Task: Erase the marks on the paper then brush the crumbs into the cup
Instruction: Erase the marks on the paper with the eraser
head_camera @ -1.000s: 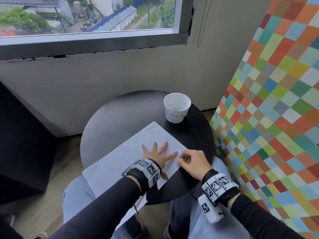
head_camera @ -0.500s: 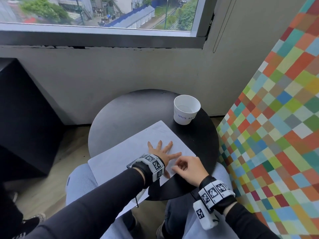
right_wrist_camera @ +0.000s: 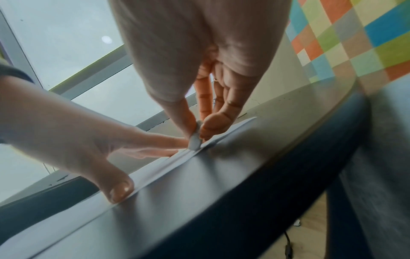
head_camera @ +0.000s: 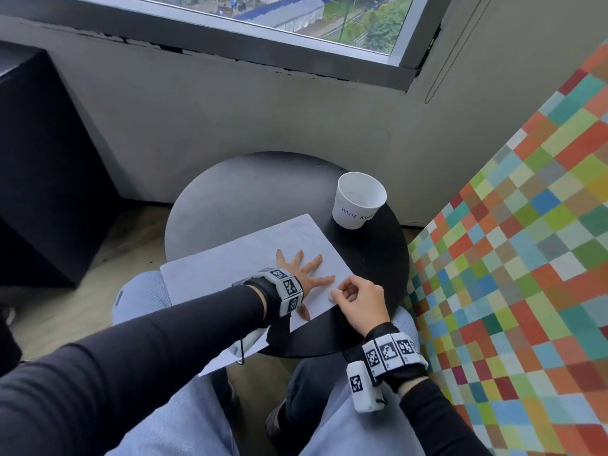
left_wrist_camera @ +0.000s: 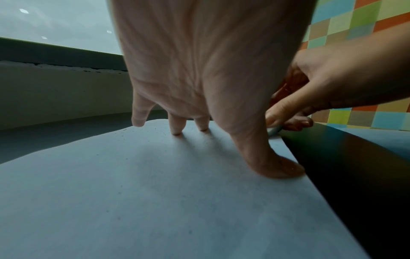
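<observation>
A white sheet of paper (head_camera: pixel 230 261) lies on the round black table (head_camera: pixel 250 189), its near-left part hanging over the table edge. My left hand (head_camera: pixel 304 269) lies flat on the paper with fingers spread, pressing it down. Just to its right, my right hand (head_camera: pixel 357 299) pinches a small white eraser (right_wrist_camera: pixel 195 140) between thumb and fingers, its tip touching the paper's right edge (right_wrist_camera: pixel 213 142). Small dark crumbs dot the paper (left_wrist_camera: pixel 133 184) in the left wrist view. A white paper cup (head_camera: pixel 360 199) lettered "WASTE" stands upright at the table's far right.
A wall of coloured squares (head_camera: pixel 526 258) rises close on the right. A grey wall and a window (head_camera: pixel 296 14) lie behind the table. A black block (head_camera: pixel 39 159) stands on the floor at the left. My knees in light trousers (head_camera: pixel 171 416) are under the table's near edge.
The head view has tilted and drawn nearer. My right hand has shifted slightly left along the paper's edge with the eraser. My left hand stays flat on the paper.
</observation>
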Action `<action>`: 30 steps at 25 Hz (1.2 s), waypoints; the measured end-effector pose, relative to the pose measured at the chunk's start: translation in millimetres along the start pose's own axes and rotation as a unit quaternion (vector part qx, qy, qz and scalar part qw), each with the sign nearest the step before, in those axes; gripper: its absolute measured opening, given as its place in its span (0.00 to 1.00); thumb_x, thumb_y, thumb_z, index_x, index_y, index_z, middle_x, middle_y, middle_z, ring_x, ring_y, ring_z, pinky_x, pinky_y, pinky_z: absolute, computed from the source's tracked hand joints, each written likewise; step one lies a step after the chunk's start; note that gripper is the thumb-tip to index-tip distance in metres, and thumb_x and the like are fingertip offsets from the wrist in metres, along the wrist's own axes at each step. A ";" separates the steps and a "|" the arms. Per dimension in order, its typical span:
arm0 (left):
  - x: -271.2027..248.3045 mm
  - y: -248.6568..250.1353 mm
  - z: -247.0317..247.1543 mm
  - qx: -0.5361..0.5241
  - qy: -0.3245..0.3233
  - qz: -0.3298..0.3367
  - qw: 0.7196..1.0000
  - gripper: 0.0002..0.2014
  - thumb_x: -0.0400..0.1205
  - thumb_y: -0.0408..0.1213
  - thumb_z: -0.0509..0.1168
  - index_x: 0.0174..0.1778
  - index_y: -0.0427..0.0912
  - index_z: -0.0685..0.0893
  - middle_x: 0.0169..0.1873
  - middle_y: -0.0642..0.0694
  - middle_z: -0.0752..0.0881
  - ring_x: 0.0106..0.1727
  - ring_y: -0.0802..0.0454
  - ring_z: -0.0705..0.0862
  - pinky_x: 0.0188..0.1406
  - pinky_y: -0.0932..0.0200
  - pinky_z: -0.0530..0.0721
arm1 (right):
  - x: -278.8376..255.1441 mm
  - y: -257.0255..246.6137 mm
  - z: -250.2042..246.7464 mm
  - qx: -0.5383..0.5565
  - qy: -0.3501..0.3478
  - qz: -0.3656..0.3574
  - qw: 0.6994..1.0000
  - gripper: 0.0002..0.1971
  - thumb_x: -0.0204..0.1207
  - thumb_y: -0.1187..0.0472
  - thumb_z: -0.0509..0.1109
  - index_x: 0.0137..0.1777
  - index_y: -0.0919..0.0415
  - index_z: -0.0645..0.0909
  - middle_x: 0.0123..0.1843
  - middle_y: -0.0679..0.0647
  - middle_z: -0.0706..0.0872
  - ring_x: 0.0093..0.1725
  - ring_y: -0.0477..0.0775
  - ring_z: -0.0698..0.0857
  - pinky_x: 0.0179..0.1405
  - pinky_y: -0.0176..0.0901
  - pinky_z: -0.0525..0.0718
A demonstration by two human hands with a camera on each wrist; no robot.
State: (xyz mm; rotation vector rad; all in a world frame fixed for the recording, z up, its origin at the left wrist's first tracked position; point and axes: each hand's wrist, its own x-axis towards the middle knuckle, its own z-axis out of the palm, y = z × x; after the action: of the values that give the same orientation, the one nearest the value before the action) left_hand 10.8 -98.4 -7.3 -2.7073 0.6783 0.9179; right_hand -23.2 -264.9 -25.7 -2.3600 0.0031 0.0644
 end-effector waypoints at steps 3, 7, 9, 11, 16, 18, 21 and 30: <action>1.0 -1.6 3.2 -0.009 0.003 0.000 1.000 0.53 0.76 0.65 0.69 0.84 0.68 0.35 0.85 0.48 0.30 0.86 0.33 0.36 0.75 0.16 0.50 | -6.3 -2.6 2.2 0.007 -0.043 -0.018 0.999 0.06 0.66 0.61 0.79 0.33 0.60 0.84 0.29 0.56 0.85 0.26 0.40 0.76 0.33 0.27 0.77; 1.6 -3.5 6.3 -0.026 0.003 -0.004 1.000 0.52 0.76 0.65 0.69 0.84 0.68 0.35 0.85 0.48 0.29 0.86 0.34 0.35 0.75 0.16 0.49 | -5.3 -0.8 -0.2 0.025 -0.001 -0.013 1.000 0.06 0.68 0.61 0.79 0.34 0.60 0.85 0.30 0.54 0.85 0.27 0.40 0.77 0.33 0.26 0.78; 1.8 -3.0 7.4 -0.028 0.002 -0.004 1.000 0.52 0.76 0.65 0.68 0.84 0.68 0.35 0.85 0.48 0.29 0.85 0.35 0.34 0.75 0.16 0.48 | -6.6 -2.1 -1.1 0.028 -0.007 -0.024 0.999 0.06 0.68 0.60 0.79 0.35 0.59 0.85 0.30 0.53 0.85 0.28 0.40 0.78 0.34 0.27 0.78; 1.8 -2.5 7.1 -0.032 0.004 -0.003 0.999 0.52 0.76 0.65 0.68 0.84 0.69 0.35 0.85 0.48 0.29 0.85 0.35 0.34 0.75 0.16 0.48 | -7.0 -2.6 -1.5 0.027 -0.006 -0.036 0.999 0.06 0.68 0.60 0.79 0.36 0.59 0.85 0.31 0.52 0.85 0.28 0.40 0.78 0.34 0.27 0.79; 0.8 -0.8 6.9 -0.040 0.004 -0.009 0.999 0.51 0.77 0.64 0.69 0.84 0.68 0.36 0.85 0.47 0.30 0.85 0.34 0.34 0.75 0.16 0.47 | -9.4 -3.6 2.8 0.033 -0.013 -0.050 0.998 0.06 0.69 0.62 0.78 0.34 0.58 0.84 0.28 0.51 0.83 0.27 0.40 0.77 0.32 0.27 0.77; -1.9 -0.9 7.6 -0.040 0.006 -0.011 0.999 0.51 0.77 0.63 0.69 0.84 0.68 0.37 0.85 0.47 0.31 0.85 0.34 0.35 0.75 0.17 0.47 | -8.5 -2.9 6.6 0.020 -0.004 -0.042 0.999 0.06 0.69 0.63 0.78 0.33 0.57 0.83 0.27 0.51 0.83 0.26 0.41 0.77 0.32 0.27 0.77; -4.1 -0.5 5.5 -0.042 0.015 -0.008 0.999 0.51 0.77 0.63 0.69 0.85 0.67 0.37 0.85 0.47 0.31 0.86 0.34 0.35 0.75 0.17 0.47 | -2.6 1.3 4.0 -0.001 0.026 -0.028 0.999 0.07 0.69 0.61 0.77 0.33 0.56 0.83 0.27 0.49 0.83 0.26 0.41 0.77 0.31 0.26 0.77; -6.3 -5.7 9.5 -0.051 0.025 -0.011 0.998 0.53 0.75 0.66 0.69 0.85 0.66 0.37 0.86 0.48 0.32 0.86 0.36 0.36 0.75 0.17 0.44 | -2.3 -4.1 10.7 -0.001 0.013 -0.028 1.000 0.06 0.69 0.61 0.76 0.33 0.59 0.83 0.25 0.47 0.81 0.26 0.39 0.78 0.32 0.24 0.75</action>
State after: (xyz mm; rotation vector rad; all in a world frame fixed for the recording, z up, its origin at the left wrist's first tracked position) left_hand 4.2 -88.0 -10.6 -2.8300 0.6270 0.9065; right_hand -26.0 -254.4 -30.3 -2.3619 -0.0506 0.0072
